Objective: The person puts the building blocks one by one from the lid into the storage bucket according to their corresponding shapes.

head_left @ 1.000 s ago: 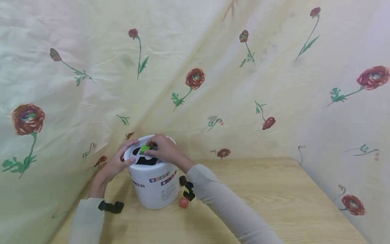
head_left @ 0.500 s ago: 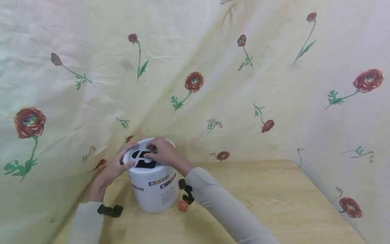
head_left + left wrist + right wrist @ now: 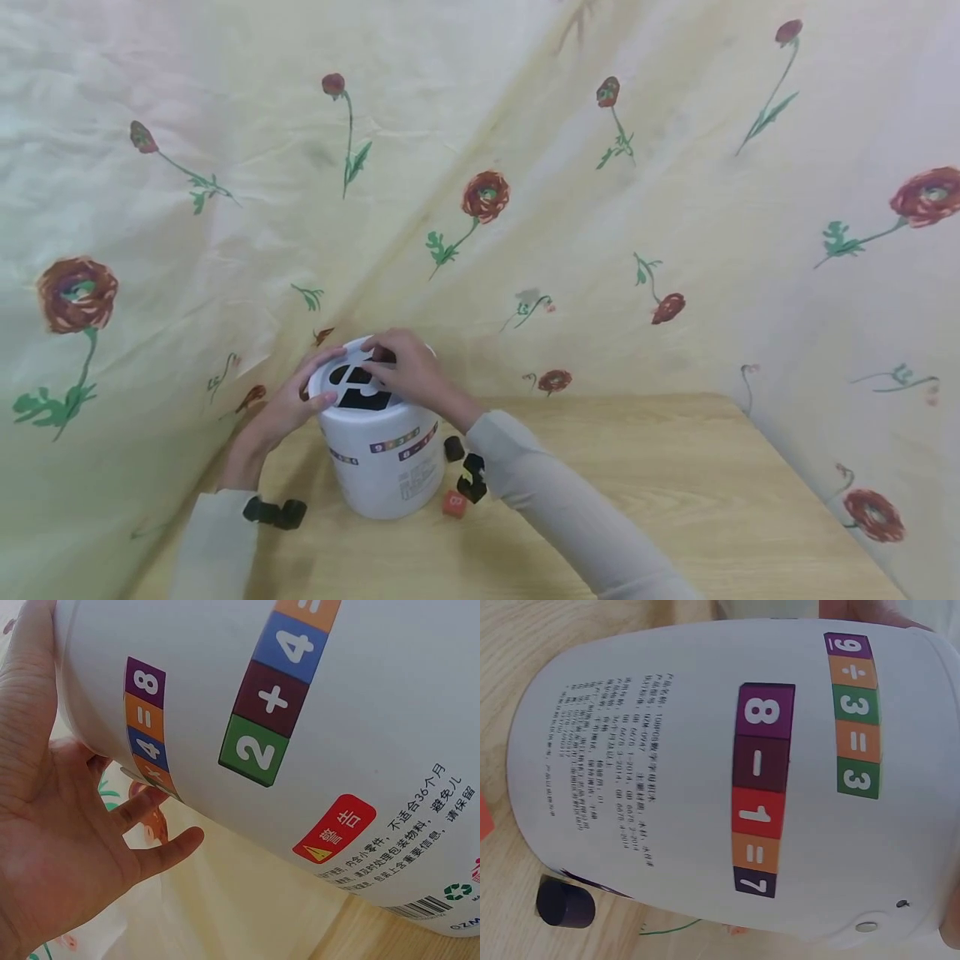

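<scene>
A white round bucket (image 3: 386, 471) stands upright on the table. Its white lid (image 3: 324, 381) has black-looking cutout openings (image 3: 366, 398). My left hand (image 3: 288, 406) rests on the lid's left edge, with the thumb on top and fingers spread along the far rim. In the left wrist view, straight fingers (image 3: 169, 851) lie beside the bucket's printed wall (image 3: 202, 690). Over the lid's openings is my right hand (image 3: 411, 371), its thumb and fingers apart and bent loosely. Nothing shows between them. A red block with a letter (image 3: 454, 503) lies at the bucket's right foot.
The wooden table (image 3: 622, 492) extends to the right. A flower-patterned cloth (image 3: 420, 167) hangs behind and to the left, close to the bucket. Black wrist camera mounts (image 3: 276, 513) jut from both sleeves, the right one (image 3: 472, 479) near the red block.
One second ago my right hand pinched a green block above a lid opening; half a second ago it was out of sight. The right fingers now stand apart. My left hand keeps its place.
</scene>
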{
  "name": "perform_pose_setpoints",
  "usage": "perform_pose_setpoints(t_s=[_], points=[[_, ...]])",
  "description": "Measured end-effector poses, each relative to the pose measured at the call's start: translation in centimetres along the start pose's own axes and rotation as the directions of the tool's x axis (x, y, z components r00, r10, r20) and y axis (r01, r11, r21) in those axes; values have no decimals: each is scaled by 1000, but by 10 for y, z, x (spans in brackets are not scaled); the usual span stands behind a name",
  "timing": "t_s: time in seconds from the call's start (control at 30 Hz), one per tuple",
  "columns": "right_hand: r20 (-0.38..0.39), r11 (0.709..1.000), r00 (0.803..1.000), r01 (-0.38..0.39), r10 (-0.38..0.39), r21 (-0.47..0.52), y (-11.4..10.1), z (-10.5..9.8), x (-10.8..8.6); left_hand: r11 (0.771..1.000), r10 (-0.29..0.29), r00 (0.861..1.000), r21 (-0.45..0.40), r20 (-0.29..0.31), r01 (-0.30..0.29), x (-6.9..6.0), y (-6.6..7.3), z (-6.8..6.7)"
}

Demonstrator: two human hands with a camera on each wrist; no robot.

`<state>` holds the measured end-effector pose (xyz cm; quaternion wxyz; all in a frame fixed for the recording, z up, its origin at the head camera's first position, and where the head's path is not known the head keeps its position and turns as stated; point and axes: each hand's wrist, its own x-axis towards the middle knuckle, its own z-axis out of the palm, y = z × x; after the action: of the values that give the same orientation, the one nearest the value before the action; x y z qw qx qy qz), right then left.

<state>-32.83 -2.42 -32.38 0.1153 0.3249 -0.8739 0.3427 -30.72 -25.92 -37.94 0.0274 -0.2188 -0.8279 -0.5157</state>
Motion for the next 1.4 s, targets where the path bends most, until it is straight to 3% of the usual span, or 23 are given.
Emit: perform_pose_setpoints(t_s=[0.13, 0.3, 0.6, 0.77, 0.97, 1.13, 1.4], points=[[-84, 1000, 996, 21, -21, 3, 5, -1, -4, 1000, 3, 1000, -13, 2, -3, 3, 0, 1], [-171, 999, 985, -16, 9, -43, 17, -10, -15, 1000, -4, 1000, -17, -2, 4, 2, 1, 1], [-274, 995, 957, -78, 93, 66, 68, -36, -43, 1000, -9, 1000, 1, -13, 9, -2, 4, -1], [-229, 984, 962, -120, 149, 135, 96, -40, -60, 1000, -21, 1000, 3, -15, 21, -3, 4, -1], [-53, 967, 974, -213, 222, 142, 125, -27, -80, 1000, -24, 1000, 14, -12, 24, 0, 3, 0], [9, 960, 971, -238, 240, 147, 140, -12, -91, 1000, -16, 1000, 5, -10, 16, 0, 4, 0], [75, 935, 951, -309, 300, 177, 151, 10, -103, 1000, -9, 1000, -9, -14, 9, 0, 6, 1]])
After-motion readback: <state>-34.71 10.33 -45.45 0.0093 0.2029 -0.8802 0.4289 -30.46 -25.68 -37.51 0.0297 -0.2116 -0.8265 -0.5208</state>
